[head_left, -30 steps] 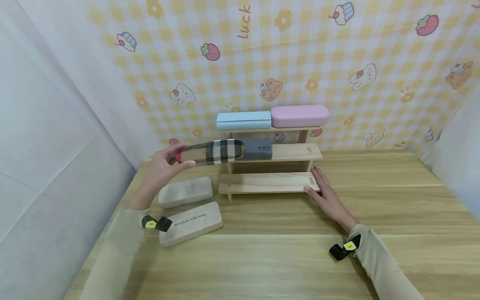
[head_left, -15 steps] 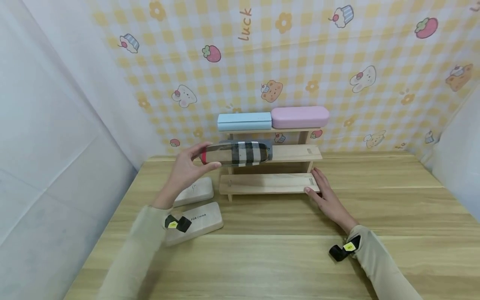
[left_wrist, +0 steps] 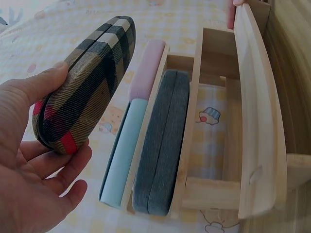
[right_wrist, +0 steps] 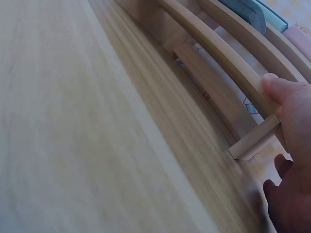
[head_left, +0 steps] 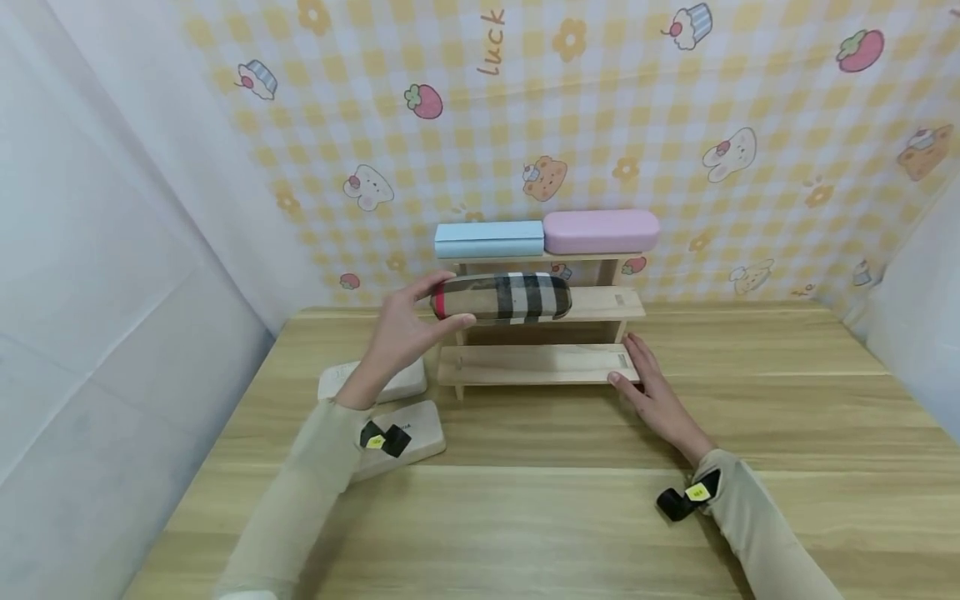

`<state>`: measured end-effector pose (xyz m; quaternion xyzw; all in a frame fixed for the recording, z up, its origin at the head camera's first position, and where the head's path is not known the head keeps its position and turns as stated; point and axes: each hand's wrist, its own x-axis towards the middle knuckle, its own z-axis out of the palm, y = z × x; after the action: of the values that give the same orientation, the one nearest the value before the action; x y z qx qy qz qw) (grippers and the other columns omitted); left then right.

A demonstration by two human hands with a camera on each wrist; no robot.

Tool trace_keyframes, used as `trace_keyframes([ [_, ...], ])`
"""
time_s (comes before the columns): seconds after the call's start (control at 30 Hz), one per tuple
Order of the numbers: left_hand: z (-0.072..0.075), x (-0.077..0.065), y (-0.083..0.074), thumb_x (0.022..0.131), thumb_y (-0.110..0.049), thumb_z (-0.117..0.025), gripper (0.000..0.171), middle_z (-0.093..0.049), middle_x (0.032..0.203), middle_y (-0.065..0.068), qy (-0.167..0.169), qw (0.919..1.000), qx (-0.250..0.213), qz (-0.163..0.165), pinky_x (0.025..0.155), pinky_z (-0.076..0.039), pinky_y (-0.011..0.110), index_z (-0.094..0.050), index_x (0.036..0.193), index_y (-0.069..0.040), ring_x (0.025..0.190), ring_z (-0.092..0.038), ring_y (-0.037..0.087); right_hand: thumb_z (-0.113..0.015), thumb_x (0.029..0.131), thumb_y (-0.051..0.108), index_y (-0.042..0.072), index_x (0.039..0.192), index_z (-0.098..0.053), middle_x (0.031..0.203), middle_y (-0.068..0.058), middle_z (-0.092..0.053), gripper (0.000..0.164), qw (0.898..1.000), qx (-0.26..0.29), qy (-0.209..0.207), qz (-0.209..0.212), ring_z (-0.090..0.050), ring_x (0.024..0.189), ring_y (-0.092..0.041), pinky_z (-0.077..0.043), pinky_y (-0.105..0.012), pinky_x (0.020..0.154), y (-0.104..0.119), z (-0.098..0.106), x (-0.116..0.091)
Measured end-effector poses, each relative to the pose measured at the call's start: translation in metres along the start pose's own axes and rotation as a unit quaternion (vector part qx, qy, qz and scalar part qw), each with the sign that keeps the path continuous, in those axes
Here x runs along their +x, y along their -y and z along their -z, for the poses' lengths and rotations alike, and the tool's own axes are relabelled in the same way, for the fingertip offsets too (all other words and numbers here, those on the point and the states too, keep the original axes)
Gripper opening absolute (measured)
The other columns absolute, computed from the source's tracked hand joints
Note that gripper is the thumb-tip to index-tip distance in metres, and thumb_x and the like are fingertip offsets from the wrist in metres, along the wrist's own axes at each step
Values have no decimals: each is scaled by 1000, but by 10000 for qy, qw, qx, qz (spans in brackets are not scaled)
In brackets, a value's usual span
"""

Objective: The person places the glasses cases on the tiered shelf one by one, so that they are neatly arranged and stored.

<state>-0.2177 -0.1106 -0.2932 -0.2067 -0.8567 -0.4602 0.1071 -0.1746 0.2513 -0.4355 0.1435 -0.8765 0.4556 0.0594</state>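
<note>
The left hand (head_left: 401,333) pinches one end of a checked case (head_left: 502,298), with the thumb on one side and fingers on the other. The case is brown, black and white, with a bit of red near the held end. It is up in the air in front of the middle step of a wooden rack (head_left: 536,364), and it lies sideways. The right hand (head_left: 656,400) is well apart from the left one and grips the right end of the rack's bottom step, with its thumb on the board. The rack has three steps, like little stairs. On the top step, a light blue case (head_left: 489,240) sits on the left and a pink case (head_left: 602,232) sits on the right, just beside it. A dark gray case (left_wrist: 163,145) lies on the middle step; the left wrist view shows it best, because the checked case hides it from the head view. Two white cases lie on the table (head_left: 540,533), left of the rack, one behind (head_left: 405,382) and one in front (head_left: 420,433), both partly hidden by the left arm. The checked, blue, pink and gray cases look closed, so you cannot tell what is inside them.
</note>
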Motion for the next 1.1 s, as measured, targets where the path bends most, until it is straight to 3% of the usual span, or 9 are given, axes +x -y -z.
trace_keyframes([
  [0.1, -7, 4, -7, 71, -42, -79, 65, -55, 129, 3, -6, 10000, 19, -50, 96, -38, 41, -58, 127, -16, 117, -49, 21, -51, 97, 26, 5, 149, -10, 153, -18, -3, 70, 10000, -19, -9, 35, -5, 138, -36, -17, -62, 101, 1, 0, 1],
  [0.17, -13, 6, -11, 72, -42, -79, 65, -63, 106, 7, 29, 10000, 24, -87, 84, -42, 38, -57, 127, -15, 94, -56, 23, -51, 97, 27, 6, 150, -10, 154, -17, -3, 70, 10000, -15, 6, 37, -5, 139, -35, -18, -61, 101, 1, 0, 2],
  [0.23, -20, 9, -14, 72, -41, -78, 66, -58, 87, 6, 64, 9998, 99, -185, 72, -41, 35, -57, 127, -13, 77, -50, 24, -51, 97, 27, 7, 150, -10, 153, -17, -3, 69, 10000, -14, 10, 42, -5, 139, -35, -18, -60, 102, 1, 0, 3],
  [0.33, -31, 13, -18, 73, -42, -78, 66, -48, 73, 5, 150, 9991, 227, -312, 61, -35, 32, -56, 128, -13, 66, -38, 21, -50, 97, 27, 7, 150, -10, 153, -18, -4, 69, 10000, -20, 0, 15, -5, 139, -34, -19, -59, 102, 0, -1, 2],
  [0.5, -47, 17, -24, 73, -41, -78, 68, -58, 85, 8, 61, 9974, 313, -648, 59, -36, 30, -55, 129, -11, 66, -41, 15, -50, 97, 27, 5, 149, -11, 153, -19, -4, 69, 10000, -45, -13, -1, -5, 138, -36, -17, -60, 102, -1, -1, 1],
  [0.63, -58, 21, -30, 73, -42, -77, 69, -57, 89, 6, 15, 9962, 408, -773, 63, -38, 30, -54, 130, -10, 69, -44, 16, -51, 97, 27, 5, 149, -12, 153, -19, -4, 69, 10000, -33, -4, 21, -5, 138, -35, -17, -60, 103, 0, -1, 2],
  [0.83, -76, 29, -37, 75, -45, -75, 67, -49, 79, 2, 263, 9949, 637, -733, 63, -37, 29, -54, 129, -12, 74, -44, 18, -50, 97, 26, 5, 149, -11, 153, -19, -4, 68, 10000, 39, -18, 48, -5, 138, -35, -19, -60, 102, 1, 0, 3],
  [1.1, -97, 34, -38, 74, -43, -76, 67, -50, 73, 1, 165, 9932, 769, -859, 64, -38, 29, -55, 128, -8, 77, -47, 17, -50, 97, 28, 3, 149, -11, 154, -16, -4, 70, 10000, -40, -23, 22, -6, 139, -33, -19, -58, 103, -1, 1, 1],
])
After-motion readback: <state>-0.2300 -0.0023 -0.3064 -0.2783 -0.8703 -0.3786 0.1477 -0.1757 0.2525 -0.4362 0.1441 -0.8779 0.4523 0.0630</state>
